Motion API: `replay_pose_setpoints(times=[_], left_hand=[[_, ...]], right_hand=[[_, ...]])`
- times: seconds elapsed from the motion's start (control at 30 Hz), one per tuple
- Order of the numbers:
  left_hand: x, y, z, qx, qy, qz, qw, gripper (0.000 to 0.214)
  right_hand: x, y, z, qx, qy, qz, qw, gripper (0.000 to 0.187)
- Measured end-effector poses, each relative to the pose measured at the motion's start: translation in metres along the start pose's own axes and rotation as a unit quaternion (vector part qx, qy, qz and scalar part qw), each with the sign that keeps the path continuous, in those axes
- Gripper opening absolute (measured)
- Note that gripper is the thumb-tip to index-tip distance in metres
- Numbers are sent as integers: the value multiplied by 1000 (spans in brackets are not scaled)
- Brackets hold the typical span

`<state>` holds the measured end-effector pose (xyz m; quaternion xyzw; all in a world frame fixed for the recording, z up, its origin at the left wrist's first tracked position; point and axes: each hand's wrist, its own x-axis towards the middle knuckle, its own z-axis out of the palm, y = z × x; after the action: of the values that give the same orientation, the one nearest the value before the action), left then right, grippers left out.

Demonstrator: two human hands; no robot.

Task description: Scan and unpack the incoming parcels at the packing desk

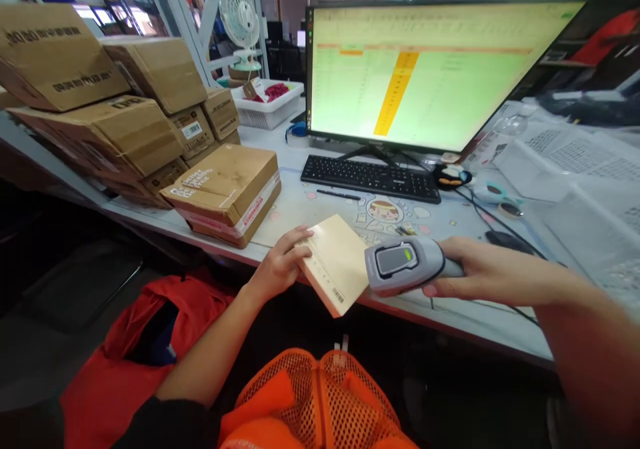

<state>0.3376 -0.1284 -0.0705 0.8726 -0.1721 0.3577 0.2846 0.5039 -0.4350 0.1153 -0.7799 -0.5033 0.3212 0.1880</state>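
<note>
Flat cream cardboard box: gripping its left side with the left hand at the front edge of the white bench, clasping the grey plastic handheld scanner in the right hand, ideally keeping the small black barcode uncovered and facing the scanner.

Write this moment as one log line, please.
left hand: holds pale box | right hand: holds grey scanner | scanner: beside box | barcode: visible on box | nearby: black keyboard, lit monitor

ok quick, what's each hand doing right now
Left hand: closed on the cream box.
Right hand: closed around the gray scanner.
</note>
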Motion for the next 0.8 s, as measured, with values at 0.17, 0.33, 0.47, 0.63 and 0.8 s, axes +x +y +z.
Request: replay_pose_setpoints(times=[0.17, 0.33, 0.47, 0.63, 0.8], left_hand=[[-3, -12, -6, 99, -15, -69, 993, 43], [-4, -24, -11, 173, -25, -149, 973, 47], [-2, -27, -18, 188, -43, -196, 961, 48], [-4, -39, -27, 180, -89, -240, 950, 52], [-17, -36, -27, 124, -28, -262, 956, 45]], right_hand=[[11, 79, 2, -123, 223, 185, 949, 53], [15, 157, 22, -225, 323, 398, 829, 52], [14, 169, 37, -239, 344, 452, 788, 55], [12, 154, 30, -230, 321, 467, 791, 51], [11, 141, 13, -233, 402, 412, 783, 58]])
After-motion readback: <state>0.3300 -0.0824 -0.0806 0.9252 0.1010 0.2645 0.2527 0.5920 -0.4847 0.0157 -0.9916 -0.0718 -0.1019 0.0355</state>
